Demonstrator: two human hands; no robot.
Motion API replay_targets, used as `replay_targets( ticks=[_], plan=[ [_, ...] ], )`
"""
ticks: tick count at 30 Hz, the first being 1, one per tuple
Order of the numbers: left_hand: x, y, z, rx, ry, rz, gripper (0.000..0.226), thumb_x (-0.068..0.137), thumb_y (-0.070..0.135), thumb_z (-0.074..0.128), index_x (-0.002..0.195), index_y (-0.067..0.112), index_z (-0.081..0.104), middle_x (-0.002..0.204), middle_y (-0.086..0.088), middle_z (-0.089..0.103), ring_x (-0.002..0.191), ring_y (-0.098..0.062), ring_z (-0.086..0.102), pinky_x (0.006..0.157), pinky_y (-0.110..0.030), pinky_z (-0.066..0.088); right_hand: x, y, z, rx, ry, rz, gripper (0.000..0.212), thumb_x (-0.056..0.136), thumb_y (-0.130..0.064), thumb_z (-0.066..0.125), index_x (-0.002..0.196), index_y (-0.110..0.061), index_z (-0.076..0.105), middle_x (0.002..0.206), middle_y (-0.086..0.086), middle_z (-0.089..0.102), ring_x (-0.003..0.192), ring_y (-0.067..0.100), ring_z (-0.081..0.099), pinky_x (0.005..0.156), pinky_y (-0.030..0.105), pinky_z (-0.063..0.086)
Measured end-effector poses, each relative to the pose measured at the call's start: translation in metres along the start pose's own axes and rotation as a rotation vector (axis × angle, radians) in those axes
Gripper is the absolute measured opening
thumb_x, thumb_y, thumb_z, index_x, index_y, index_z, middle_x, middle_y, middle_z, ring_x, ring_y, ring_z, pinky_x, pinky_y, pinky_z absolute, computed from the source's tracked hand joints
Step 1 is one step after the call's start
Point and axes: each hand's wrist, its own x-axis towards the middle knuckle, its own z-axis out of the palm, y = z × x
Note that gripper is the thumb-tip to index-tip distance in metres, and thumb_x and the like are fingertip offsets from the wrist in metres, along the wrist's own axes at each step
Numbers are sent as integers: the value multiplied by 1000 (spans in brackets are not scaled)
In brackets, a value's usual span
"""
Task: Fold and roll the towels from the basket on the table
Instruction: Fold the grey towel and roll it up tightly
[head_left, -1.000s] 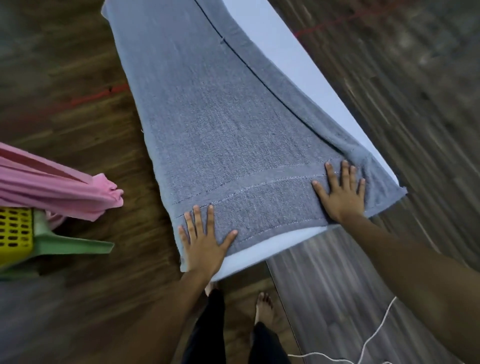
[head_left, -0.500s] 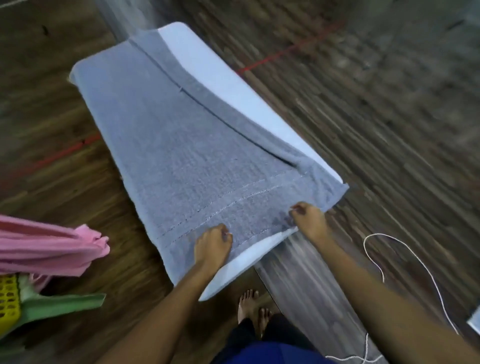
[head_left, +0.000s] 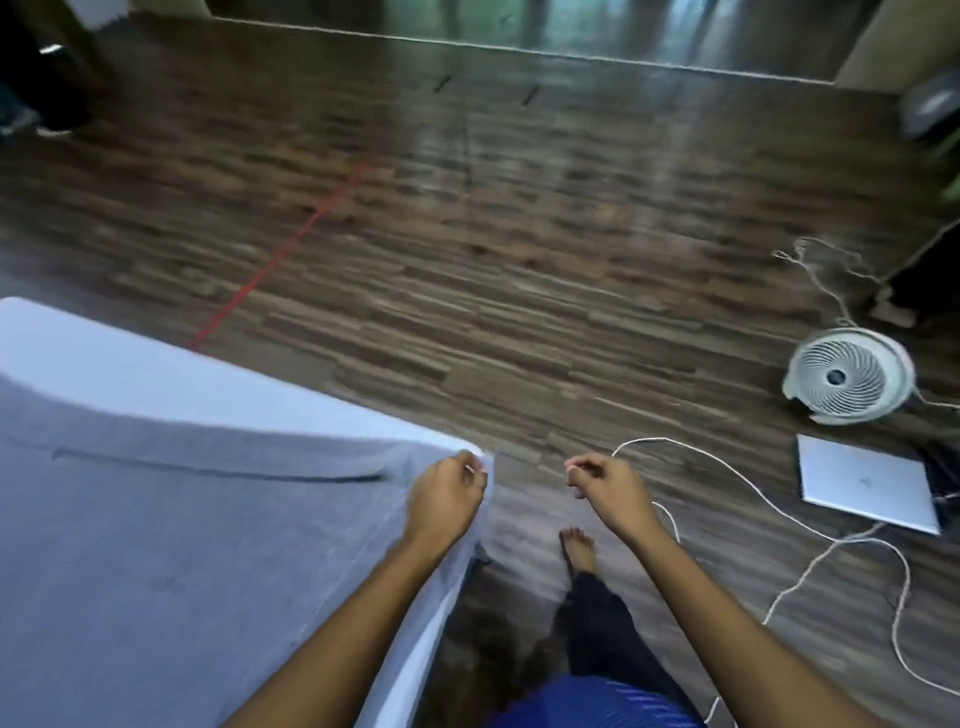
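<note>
Left hand (head_left: 447, 501) pinched grey towel (head_left: 182, 519) corner on bench (head_left: 156, 384); right hand (head_left: 610, 488) curled, empty, over floor (head_left: 519, 260).

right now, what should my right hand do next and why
Probably bring the right hand onto the end edge of the grey towel: that hand hangs curled over the floor, holding nothing, while the left hand seems to pinch the towel at the table corner.

One grey towel (head_left: 182, 545) is lying on one white table (head_left: 130, 374). Two hands are showing: one left hand (head_left: 447, 499) and one right hand (head_left: 608, 491). One fan (head_left: 849, 376), one laptop (head_left: 867, 488) and one bare foot (head_left: 576, 548) are resting on the floor (head_left: 519, 260).
</note>
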Motion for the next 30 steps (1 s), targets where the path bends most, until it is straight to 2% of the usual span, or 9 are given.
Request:
replay_targets(
  ticks=[5,10,14,17,21,24,26,30],
  plan=[
    [103,72,21,-17,-63,-5,17,91,34,55,91,21,66,86,-2,71,87,-26,64,71,-35,49,99,-9,-66,37,21,41,19,86,-21,60,74,-34,66,76,-5,72,75,18,69,79,41,56],
    [183,111,19,-46,-46,-76,15,92,33,56,92,21,65,84,0,68,89,-25,64,70,-32,45,195,-35,-100,47,-36,45,11,72,-37,57,72,-32,67,73,-4,71,77,23,69,83,47,55],
    [234,113,-5,-77,17,-168,16,92,35,55,95,23,66,90,-1,70,90,-26,64,72,-34,48,261,-94,-95,-51,-147,-7,11,86,-23,62,82,-30,69,79,-4,72,80,20,69,87,41,54],
    [261,90,-31,-138,100,-262,16,92,34,55,95,23,66,87,0,69,88,-25,64,73,-35,49,300,-144,-64,-135,-254,-78,11,88,-18,61,89,-24,71,81,-2,72,82,19,69,87,33,52],
    [279,31,-71,-270,240,-393,17,94,33,53,98,23,66,88,1,68,86,-21,62,74,-35,50,333,-208,4,-311,-429,-230,16,89,-22,61,100,-19,72,86,-2,71,88,17,68,81,26,48],
    [273,-16,-102,-365,396,-527,14,95,32,53,96,25,65,84,6,65,80,-15,59,66,-27,40,342,-253,68,-457,-586,-370,12,88,-24,60,92,-29,71,92,-3,73,90,16,68,88,34,52],
    [260,-45,-116,-394,508,-625,14,94,31,53,96,25,66,86,6,67,82,-15,61,66,-25,39,338,-279,110,-551,-682,-434,13,86,-24,61,85,-35,69,94,-2,74,90,18,68,89,40,53],
    [213,-100,-121,-476,695,-889,14,90,26,55,94,25,68,89,6,67,82,-15,60,72,-27,43,317,-316,194,-763,-904,-602,12,87,-24,63,95,-29,71,92,1,74,87,19,69,87,36,53]
  ],
)
